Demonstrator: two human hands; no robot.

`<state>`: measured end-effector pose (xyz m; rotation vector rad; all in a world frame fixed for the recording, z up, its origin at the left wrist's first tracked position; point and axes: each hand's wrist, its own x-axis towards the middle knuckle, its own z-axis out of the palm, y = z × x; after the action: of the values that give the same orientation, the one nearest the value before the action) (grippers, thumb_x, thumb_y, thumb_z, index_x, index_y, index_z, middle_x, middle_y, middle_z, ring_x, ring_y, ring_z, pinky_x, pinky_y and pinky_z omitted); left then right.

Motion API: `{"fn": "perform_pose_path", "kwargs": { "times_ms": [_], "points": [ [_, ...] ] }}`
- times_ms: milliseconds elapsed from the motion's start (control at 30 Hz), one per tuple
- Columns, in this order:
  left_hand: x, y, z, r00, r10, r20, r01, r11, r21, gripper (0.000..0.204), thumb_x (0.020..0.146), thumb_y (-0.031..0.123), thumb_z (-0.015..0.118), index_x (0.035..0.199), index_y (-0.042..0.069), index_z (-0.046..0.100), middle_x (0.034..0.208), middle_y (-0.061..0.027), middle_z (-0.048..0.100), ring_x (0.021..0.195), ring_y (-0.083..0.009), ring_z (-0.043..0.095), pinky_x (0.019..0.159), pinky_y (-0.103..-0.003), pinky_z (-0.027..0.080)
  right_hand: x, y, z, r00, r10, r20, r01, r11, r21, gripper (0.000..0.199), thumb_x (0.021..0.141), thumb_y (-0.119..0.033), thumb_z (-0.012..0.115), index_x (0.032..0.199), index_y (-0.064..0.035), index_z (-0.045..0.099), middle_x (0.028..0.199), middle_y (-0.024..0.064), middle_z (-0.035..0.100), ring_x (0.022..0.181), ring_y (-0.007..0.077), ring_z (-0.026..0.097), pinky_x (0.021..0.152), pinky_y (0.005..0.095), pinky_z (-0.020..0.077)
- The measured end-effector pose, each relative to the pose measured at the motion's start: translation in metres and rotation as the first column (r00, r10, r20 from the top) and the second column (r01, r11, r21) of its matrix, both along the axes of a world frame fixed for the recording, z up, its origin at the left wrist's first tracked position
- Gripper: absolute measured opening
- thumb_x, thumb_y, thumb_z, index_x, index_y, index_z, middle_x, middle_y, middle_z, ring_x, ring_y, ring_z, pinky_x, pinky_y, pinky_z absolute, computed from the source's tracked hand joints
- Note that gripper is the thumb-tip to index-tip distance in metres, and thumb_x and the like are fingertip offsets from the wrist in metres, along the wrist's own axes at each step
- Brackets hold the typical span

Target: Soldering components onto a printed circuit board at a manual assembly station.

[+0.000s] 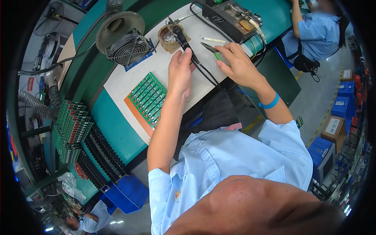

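Upper centre | left hand (180,74) grasped black cylindrical corded tool (180,37) over round brown pot (167,48) | right hand (239,65) grasped pointed metal green-handled pliers (210,48) | steady tool, slack black cables (204,73) seemed wise

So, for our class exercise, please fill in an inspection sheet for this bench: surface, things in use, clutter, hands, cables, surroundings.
Surface: white sheet on a green bench.
Things in use: black-handled tool; pliers with green handles; green circuit board panel on an orange board.
Clutter: brown round container with silvery contents; pale strip; fan.
Hands: left hand grips the tool; right hand grips the pliers.
Cables: dark cables trail beside the left hand.
Surroundings: stacked green boards, blue bin, person at upper right.
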<state>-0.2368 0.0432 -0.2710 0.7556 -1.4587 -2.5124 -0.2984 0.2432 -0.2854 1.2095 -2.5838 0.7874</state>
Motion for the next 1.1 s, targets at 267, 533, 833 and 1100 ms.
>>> {"fn": "perform_pose_path", "kwargs": {
  "times_ms": [267,533,833,1100],
  "points": [
    [-0.009,0.008,0.003,0.996,-0.027,-0.087,0.038,0.991,0.126,0.030,0.103,0.015,0.056,0.124,-0.003,0.047,0.115,-0.0174,0.062,0.095,-0.0231,0.066,0.079,-0.033,0.054,0.004,-0.006,-0.009,0.961,0.048,0.272,0.049,0.939,-0.339,0.039,0.096,-0.013,0.056,0.132,-0.0006,0.056,0.116,0.0119,0.057,0.096,0.0245,0.055,0.086,0.0325,0.0450],
    [0.069,0.012,0.009,0.966,-0.112,-0.232,0.155,0.972,0.177,0.032,0.104,0.014,0.054,0.130,0.002,0.040,0.113,-0.0177,0.062,0.087,-0.0206,0.064,0.074,-0.030,0.053,0.003,-0.010,-0.015,0.952,0.104,0.288,0.045,0.883,-0.467,0.031,0.099,-0.014,0.053,0.125,0.0003,0.060,0.108,0.0110,0.061,0.089,0.0210,0.054,0.078,0.0284,0.0434],
    [0.104,0.010,-0.017,0.953,-0.137,-0.270,0.195,0.960,0.203,0.029,0.108,0.020,0.048,0.132,0.010,0.038,0.104,-0.0146,0.063,0.071,-0.0155,0.057,0.062,-0.026,0.047,0.012,-0.011,0.019,0.830,0.097,0.549,0.052,0.967,-0.249,0.026,0.102,-0.019,0.053,0.108,0.0019,0.066,0.097,0.0095,0.063,0.081,0.0191,0.053,0.072,0.0257,0.0409],
    [0.106,0.012,-0.022,0.949,-0.103,-0.297,0.133,0.988,0.081,0.029,0.110,0.030,0.041,0.132,0.011,0.041,0.083,-0.0088,0.059,0.062,-0.0153,0.053,0.057,-0.027,0.045,0.019,-0.024,0.046,0.862,0.328,0.386,-0.242,0.936,-0.255,0.023,0.101,-0.016,0.057,0.104,0.0045,0.067,0.097,0.0104,0.064,0.081,0.0208,0.055,0.073,0.0294,0.0441]
  ]
}}
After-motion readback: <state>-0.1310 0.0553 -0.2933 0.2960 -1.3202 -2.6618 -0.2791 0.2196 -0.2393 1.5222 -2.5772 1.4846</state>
